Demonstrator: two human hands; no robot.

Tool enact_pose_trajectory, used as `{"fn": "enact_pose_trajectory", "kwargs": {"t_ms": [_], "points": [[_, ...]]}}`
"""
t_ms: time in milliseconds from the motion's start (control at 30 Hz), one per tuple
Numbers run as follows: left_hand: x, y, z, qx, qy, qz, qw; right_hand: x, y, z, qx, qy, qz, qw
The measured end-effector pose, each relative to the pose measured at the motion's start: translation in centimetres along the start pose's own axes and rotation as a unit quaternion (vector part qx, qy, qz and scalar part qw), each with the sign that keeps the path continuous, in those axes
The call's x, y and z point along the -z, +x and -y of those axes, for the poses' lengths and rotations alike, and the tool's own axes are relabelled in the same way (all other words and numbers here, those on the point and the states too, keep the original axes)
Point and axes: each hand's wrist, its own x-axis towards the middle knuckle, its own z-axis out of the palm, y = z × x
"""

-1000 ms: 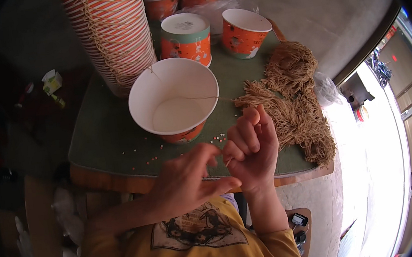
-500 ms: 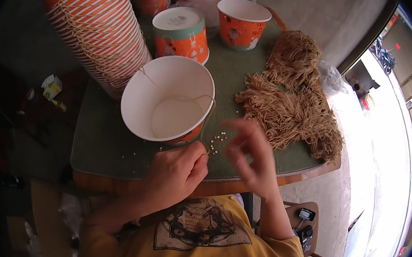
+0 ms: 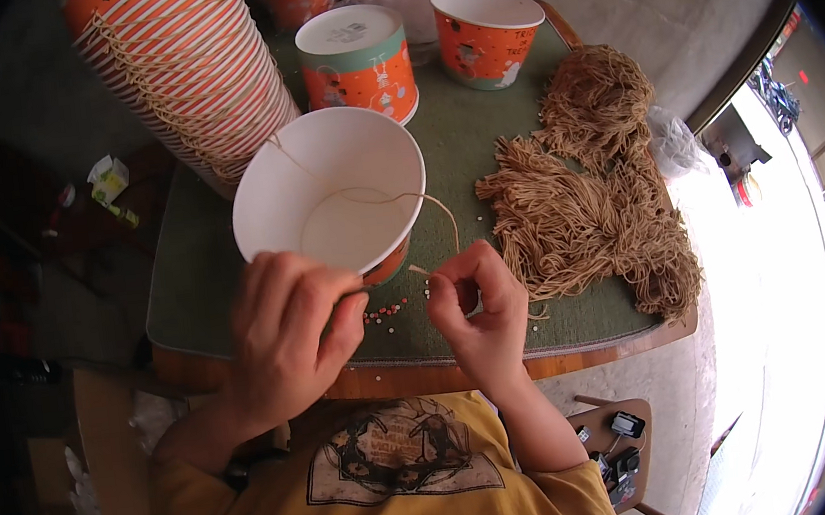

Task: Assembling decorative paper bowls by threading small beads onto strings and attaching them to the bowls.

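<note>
A large paper bucket [image 3: 276, 206], white inside and orange outside, stands in front of me with its mouth up. A thin tan cord [image 3: 442, 205] hangs from its left rim, crosses the inside and comes out over the right rim. My right hand [image 3: 484, 312] pinches the cord near its end, just right of the bucket; a short tail sticks out from the fingertips. At the bucket's near left side, my left hand [image 3: 285, 336] is raised with curled fingers, thumb and forefinger apart, nothing visible between them. Small white and orange discs [image 3: 385, 312] lie between the hands.
A tall leaning stack of striped buckets [image 3: 187, 75] with cords stands at the left. Behind are an upside-down bucket [image 3: 358, 72] and an upright one [image 3: 485, 39]. Tan cord bundles [image 3: 583, 204] cover the right of the green table [image 3: 195, 290]. A stool [image 3: 628, 441] stands below right.
My left hand has let go near the bucket's front and moved left. My right hand has come down and in and now pinches the cord. The discs are spread differently.
</note>
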Motion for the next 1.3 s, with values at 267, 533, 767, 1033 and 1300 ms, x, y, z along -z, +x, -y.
{"fn": "enact_pose_trajectory", "kwargs": {"t_ms": [267,533,767,1033,1300], "points": [[-1.2,0.4,0.7,0.064,-0.043,0.045,0.996,-1.3,0.6,-0.6,0.039,-0.091,-0.039,0.994],[-1.4,0.4,0.7,0.081,-0.069,0.049,0.993,-1.7,1.0,-1.0,0.046,-0.081,-0.034,0.995],[-1.0,0.9,1.2,0.105,-0.120,0.063,0.985,-2.4,1.3,-1.2,0.032,-0.058,-0.025,0.997],[-0.3,4.8,4.1,0.210,-0.282,0.304,0.885,-2.3,1.5,-0.8,0.022,-0.087,-0.016,0.996],[-1.0,5.1,4.2,0.149,-0.239,0.308,0.909,-2.0,1.6,-0.4,0.007,-0.092,0.004,0.996]]}}
